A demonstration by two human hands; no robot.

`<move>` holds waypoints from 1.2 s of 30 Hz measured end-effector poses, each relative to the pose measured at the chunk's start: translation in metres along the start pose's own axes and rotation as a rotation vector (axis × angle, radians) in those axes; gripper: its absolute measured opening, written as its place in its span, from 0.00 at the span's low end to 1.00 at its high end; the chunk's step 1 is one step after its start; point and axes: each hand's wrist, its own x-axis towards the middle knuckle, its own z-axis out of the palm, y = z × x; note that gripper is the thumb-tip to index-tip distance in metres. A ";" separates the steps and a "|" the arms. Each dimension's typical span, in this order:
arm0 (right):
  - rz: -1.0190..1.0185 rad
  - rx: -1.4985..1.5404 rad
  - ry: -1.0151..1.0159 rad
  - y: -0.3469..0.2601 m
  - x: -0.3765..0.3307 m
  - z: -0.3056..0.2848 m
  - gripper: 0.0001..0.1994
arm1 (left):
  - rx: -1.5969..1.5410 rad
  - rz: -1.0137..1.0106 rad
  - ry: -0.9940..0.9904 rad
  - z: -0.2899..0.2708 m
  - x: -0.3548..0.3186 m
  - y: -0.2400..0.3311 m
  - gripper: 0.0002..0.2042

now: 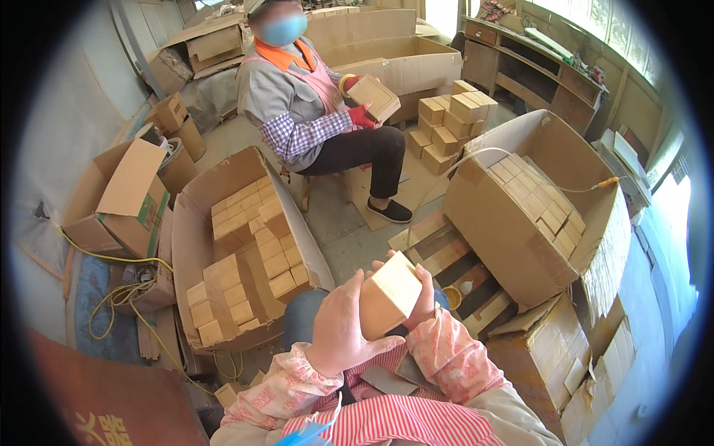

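A pale wooden box [390, 292] is held tilted above my lap, between both palms. My left hand [338, 327] presses on its left side, thumb along the lower edge. My right hand [425, 297] grips the far right side, with part of its fingers hidden behind the box. Grey flat pieces [390, 379] lie on my lap by the striped apron. Left of my knees stands an open carton [186, 279] with rows of similar wooden boxes [223, 286]. Another large carton [483, 238] at the right holds more wooden boxes [539, 197].
Across from me a seated person [297, 111] in red gloves holds a wooden box [374, 98]. Stacked boxes [454, 123] stand behind. A slatted pallet [439, 245] lies under the right carton, and a thin hose [431, 193] crosses it. Yellow cord [111, 305] coils at the left.
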 end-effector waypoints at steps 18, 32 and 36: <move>0.181 -0.450 0.083 0.002 -0.003 -0.006 0.39 | -0.339 -0.587 0.413 -0.133 -0.050 -0.190 0.48; 0.250 -0.438 0.161 0.027 0.028 0.003 0.39 | 0.873 -0.789 -0.185 -0.237 -0.119 -0.502 0.45; 0.249 -0.452 0.211 0.030 0.033 0.002 0.38 | 0.859 -0.987 -0.544 -0.229 -0.136 -0.561 0.44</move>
